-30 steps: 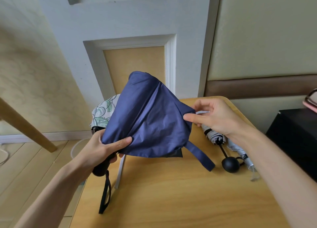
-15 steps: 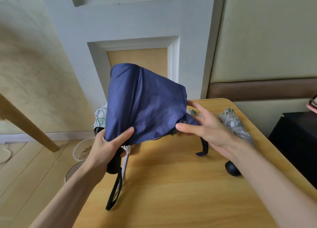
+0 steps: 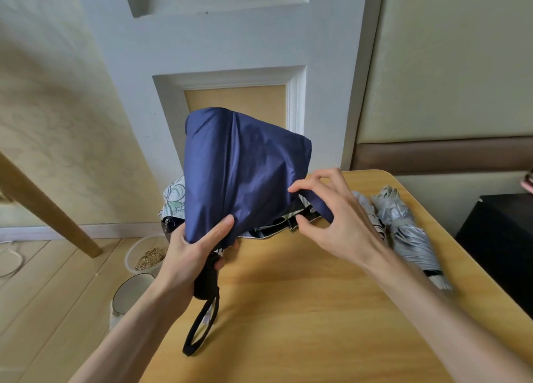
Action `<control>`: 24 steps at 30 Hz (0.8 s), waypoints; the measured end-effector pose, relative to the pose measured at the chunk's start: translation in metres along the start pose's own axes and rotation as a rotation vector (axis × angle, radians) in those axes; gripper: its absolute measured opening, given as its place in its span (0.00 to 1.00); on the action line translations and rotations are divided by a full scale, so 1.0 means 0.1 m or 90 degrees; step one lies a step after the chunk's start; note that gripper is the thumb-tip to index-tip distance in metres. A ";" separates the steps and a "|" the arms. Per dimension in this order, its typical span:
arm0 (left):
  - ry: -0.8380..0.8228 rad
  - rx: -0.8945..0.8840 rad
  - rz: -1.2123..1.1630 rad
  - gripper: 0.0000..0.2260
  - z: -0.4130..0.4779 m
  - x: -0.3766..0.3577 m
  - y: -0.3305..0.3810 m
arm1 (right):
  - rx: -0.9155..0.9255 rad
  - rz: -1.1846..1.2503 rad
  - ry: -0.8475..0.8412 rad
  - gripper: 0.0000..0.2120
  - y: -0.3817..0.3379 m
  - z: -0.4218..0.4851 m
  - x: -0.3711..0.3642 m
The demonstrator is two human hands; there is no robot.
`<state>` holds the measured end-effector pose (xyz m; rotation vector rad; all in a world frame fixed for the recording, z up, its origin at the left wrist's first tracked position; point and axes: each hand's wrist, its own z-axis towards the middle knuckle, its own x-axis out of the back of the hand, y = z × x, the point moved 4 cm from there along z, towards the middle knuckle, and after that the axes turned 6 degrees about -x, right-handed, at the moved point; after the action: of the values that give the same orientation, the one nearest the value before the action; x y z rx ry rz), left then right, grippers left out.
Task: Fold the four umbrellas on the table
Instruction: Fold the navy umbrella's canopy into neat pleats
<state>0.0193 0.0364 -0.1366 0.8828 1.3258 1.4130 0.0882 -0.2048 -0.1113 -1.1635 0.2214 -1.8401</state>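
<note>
A navy blue umbrella (image 3: 239,169) is held upright above the wooden table (image 3: 302,310), its canopy loose and bunched. My left hand (image 3: 193,252) grips its black handle and the lower canopy, thumb pressed on the fabric; the black wrist loop (image 3: 202,325) hangs below. My right hand (image 3: 331,218) pinches the canopy's right edge near the navy strap. A floral white umbrella (image 3: 173,201) shows behind the blue one at the table's left edge. Two folded silver umbrellas (image 3: 403,226) lie at the right, partly behind my right forearm.
A dark cabinet (image 3: 499,244) stands right of the table. On the floor at left are a clear bowl of grain (image 3: 147,255), a round container (image 3: 129,293) and a slanted wooden leg (image 3: 49,209). A white panelled door is behind.
The blue canopy has turned more upright and bunched tighter. My right hand moved from the right side inward and down to the canopy's lower edge. The view shifted closer.
</note>
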 end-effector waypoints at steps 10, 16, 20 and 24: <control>-0.021 0.030 -0.007 0.13 -0.01 0.01 -0.02 | 0.070 -0.209 0.062 0.10 0.08 0.00 -0.03; 0.022 0.039 -0.006 0.13 -0.02 0.02 -0.03 | 0.104 -0.199 0.197 0.06 0.03 -0.06 0.06; 0.085 0.050 -0.072 0.13 0.00 0.05 -0.07 | 0.102 -0.165 0.431 0.10 0.01 -0.16 0.21; 0.097 0.052 -0.104 0.19 0.04 0.10 -0.06 | 0.094 -0.116 0.291 0.07 0.03 -0.05 0.18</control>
<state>0.0214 0.0470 -0.1430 0.7127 1.5436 1.3266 0.0835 -0.2215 -0.1046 -0.6674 0.2388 -2.2287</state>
